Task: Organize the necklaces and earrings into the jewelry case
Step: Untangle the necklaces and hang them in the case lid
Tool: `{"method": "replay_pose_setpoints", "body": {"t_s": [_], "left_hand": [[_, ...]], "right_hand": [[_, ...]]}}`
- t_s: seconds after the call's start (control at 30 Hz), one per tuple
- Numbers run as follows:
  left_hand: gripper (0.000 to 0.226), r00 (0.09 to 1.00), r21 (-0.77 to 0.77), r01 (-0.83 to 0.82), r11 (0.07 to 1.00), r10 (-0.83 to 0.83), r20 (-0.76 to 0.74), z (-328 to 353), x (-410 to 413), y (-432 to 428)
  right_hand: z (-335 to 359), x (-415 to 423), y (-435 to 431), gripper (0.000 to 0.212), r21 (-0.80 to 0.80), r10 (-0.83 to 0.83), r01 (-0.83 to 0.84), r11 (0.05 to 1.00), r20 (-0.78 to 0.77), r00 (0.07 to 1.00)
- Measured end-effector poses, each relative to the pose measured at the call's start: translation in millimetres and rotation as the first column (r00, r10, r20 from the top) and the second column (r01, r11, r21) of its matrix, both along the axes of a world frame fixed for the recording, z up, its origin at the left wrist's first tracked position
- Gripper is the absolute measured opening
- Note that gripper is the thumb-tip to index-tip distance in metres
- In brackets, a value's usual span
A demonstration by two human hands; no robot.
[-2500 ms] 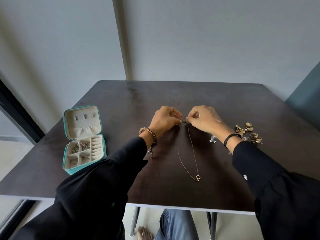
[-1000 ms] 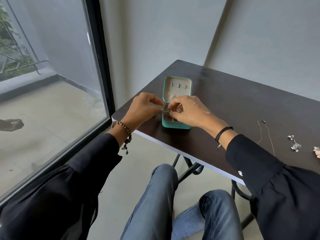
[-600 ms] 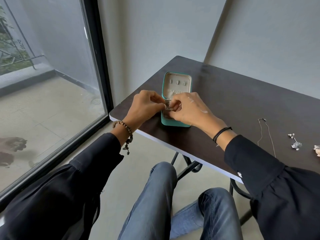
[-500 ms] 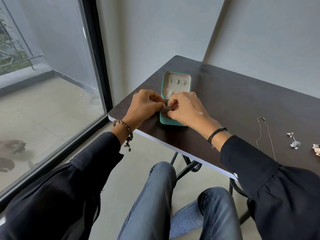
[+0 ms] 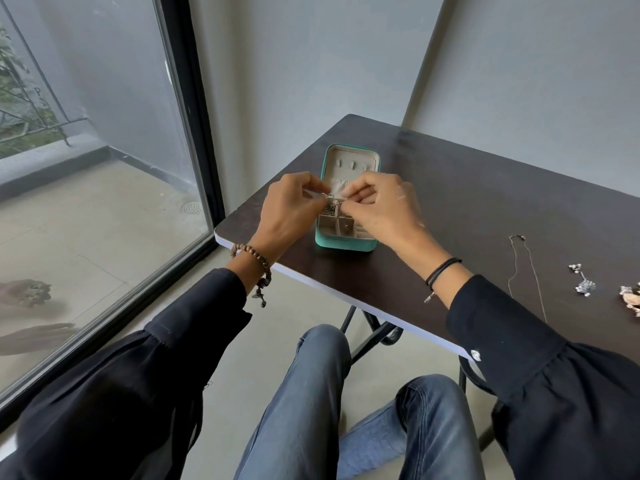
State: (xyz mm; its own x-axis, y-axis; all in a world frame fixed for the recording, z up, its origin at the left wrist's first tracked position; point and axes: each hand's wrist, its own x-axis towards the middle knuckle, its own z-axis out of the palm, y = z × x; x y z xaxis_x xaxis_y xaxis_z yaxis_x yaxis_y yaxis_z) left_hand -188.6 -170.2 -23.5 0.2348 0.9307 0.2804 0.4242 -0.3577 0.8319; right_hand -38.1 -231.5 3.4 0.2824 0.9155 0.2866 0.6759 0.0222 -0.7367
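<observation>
Both hands sit a touch higher over the jewelry case point(image 5: 346, 244) than half a second ago, so you now see more of the tray's near compartments.

- Your left hand point(image 5: 290, 211) and right hand point(image 5: 385, 206) have curled fingers, with the fingertips meeting above the tray. Both pinch one small silver piece point(image 5: 333, 198). It's too small to tell if it's a necklace or an earring.
- The case is open with its lid laid back away from you. It's on the table point(image 5: 467, 202) at the left corner, its near wall just back from the white front edge point(image 5: 311, 285).
- Your left wrist overhangs that edge.
- The window point(image 5: 104, 174) is well clear on the left.
- To the right of the case is bare tabletop, then a thin necklace point(image 5: 517, 238), silver earrings point(image 5: 584, 285), and gold pieces point(image 5: 631, 299) cut off by the frame.
</observation>
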Motion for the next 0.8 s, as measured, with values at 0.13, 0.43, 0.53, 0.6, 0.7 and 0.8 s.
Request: {"method": "replay_pose_setpoints", "body": {"t_s": [0.13, 0.43, 0.53, 0.6, 0.7, 0.8], "left_hand": [[0.018, 0.977, -0.033, 0.192, 0.981, -0.187, 0.104, 18, 11, -3], [0.025, 0.868, -0.141, 0.459, 0.877, -0.409, 0.282, 46, 42, -23], [0.006, 0.852, -0.153, 0.487, 0.86, -0.429, 0.302, 51, 48, -26], [0.007, 0.852, -0.153, 0.481, 0.863, -0.42, 0.311, 55, 51, -28], [0.015, 0.864, -0.15, 0.467, 0.872, -0.414, 0.286, 60, 56, -31], [0.023, 0.87, -0.139, 0.464, 0.875, -0.421, 0.256, 67, 63, -35]], "right_hand": [[21, 18, -10, 0.013, 0.032, 0.032, -0.025, 0.999, -0.262, 0.965], [56, 52, -35, 0.013, 0.104, 0.088, -0.039, 0.994, -0.521, 0.849], [58, 60, -43, 0.015, 0.105, 0.074, -0.021, 0.994, -0.532, 0.844], [59, 66, -47, 0.014, 0.107, 0.064, -0.008, 0.994, -0.531, 0.845], [60, 74, -55, 0.014, 0.119, 0.051, 0.018, 0.993, -0.553, 0.831], [63, 81, -62, 0.013, 0.133, 0.047, 0.038, 0.99, -0.584, 0.81]]}}
